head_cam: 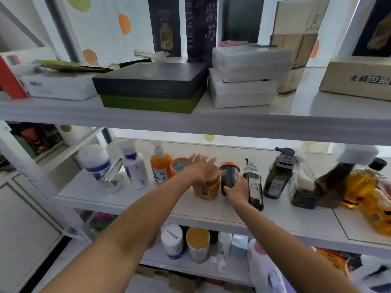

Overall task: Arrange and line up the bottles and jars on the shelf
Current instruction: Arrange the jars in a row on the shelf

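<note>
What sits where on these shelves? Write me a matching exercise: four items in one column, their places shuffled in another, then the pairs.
Items
1. tan jar
2. dark jar with orange lid
3. orange pump bottle
4. dark grey box

Places
A. atop a green box on the upper shelf
B. gripped by the right hand
C. under the flat left hand
D. untouched, left of both hands

Pairs: 1-C, 2-B, 3-D, 4-A
</note>
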Demonstrator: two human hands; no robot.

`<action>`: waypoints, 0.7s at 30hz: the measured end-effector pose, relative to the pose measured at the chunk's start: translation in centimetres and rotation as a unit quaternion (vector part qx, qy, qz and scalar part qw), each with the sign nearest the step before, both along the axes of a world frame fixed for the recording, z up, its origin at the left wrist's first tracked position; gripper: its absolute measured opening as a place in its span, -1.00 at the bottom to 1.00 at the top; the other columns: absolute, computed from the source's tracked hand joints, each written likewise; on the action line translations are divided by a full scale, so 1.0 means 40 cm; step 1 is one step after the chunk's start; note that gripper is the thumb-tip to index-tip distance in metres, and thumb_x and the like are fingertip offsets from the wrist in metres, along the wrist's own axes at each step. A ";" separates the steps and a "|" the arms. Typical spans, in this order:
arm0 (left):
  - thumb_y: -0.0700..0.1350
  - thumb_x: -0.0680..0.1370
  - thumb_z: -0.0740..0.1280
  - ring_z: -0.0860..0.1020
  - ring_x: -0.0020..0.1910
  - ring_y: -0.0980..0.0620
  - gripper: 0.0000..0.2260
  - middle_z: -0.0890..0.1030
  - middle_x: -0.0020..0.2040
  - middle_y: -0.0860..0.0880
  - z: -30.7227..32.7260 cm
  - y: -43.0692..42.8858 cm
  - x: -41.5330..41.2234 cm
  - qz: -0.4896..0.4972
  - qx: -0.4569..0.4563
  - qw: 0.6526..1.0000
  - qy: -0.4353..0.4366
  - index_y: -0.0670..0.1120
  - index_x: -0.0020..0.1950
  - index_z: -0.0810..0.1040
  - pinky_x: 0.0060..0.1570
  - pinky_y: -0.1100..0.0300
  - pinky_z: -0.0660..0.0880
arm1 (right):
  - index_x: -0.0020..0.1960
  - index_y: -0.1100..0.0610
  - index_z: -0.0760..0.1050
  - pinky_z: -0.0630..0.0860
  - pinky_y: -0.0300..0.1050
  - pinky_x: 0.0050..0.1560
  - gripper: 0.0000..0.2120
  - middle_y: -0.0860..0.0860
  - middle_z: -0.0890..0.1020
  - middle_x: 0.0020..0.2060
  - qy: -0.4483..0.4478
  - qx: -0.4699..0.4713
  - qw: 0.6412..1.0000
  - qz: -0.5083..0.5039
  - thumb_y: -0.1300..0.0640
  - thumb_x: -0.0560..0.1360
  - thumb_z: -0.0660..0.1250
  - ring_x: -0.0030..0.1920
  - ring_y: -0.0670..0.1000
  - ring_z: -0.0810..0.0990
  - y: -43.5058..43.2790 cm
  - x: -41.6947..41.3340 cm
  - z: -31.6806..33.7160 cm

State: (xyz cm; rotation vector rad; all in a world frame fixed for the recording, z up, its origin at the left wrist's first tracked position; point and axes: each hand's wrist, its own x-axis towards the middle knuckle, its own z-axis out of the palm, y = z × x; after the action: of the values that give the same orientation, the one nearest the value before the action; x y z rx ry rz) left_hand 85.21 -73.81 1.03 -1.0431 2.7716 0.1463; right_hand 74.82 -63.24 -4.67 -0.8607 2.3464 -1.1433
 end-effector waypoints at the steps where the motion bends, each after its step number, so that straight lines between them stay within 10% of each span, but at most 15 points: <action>1: -0.02 0.37 0.51 -0.02 0.54 -0.15 -0.04 0.07 0.55 -0.07 0.002 -0.010 -0.003 -0.016 0.013 1.000 -0.004 0.08 0.55 -0.08 0.49 -0.10 -0.11 | 0.42 0.22 0.23 0.33 -0.03 0.35 -0.38 0.17 0.40 0.32 -0.004 0.009 1.000 -0.008 0.22 0.44 0.40 0.32 0.15 0.38 -0.010 -0.001 -0.004; 11: 0.10 0.29 0.53 0.23 0.32 -0.13 -0.14 0.28 0.31 -0.13 -0.008 -0.033 0.006 -0.070 0.061 0.995 0.047 -0.01 0.47 0.17 0.26 -0.02 0.32 | 0.49 0.17 0.14 0.36 0.03 0.32 -0.29 0.19 0.42 0.33 -0.012 0.031 0.998 -0.053 0.17 0.44 0.41 0.33 0.18 0.41 -0.052 0.009 -0.025; 21: 0.17 0.29 0.51 0.23 0.33 -0.12 -0.12 0.29 0.31 -0.12 0.003 -0.009 0.095 -0.057 0.108 0.990 0.066 -0.02 0.48 0.18 0.24 -0.01 0.33 | 0.39 0.10 0.28 0.49 -0.02 0.13 -0.32 0.14 0.53 0.21 -0.088 0.006 0.995 -0.039 0.21 0.34 0.47 0.16 0.14 0.51 -0.070 0.019 -0.022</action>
State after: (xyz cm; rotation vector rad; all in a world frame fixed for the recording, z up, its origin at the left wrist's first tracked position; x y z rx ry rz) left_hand 89.03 -74.17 1.17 -0.8494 2.8429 0.5039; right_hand 75.57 -66.05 -5.54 -0.6409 2.2567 -1.1825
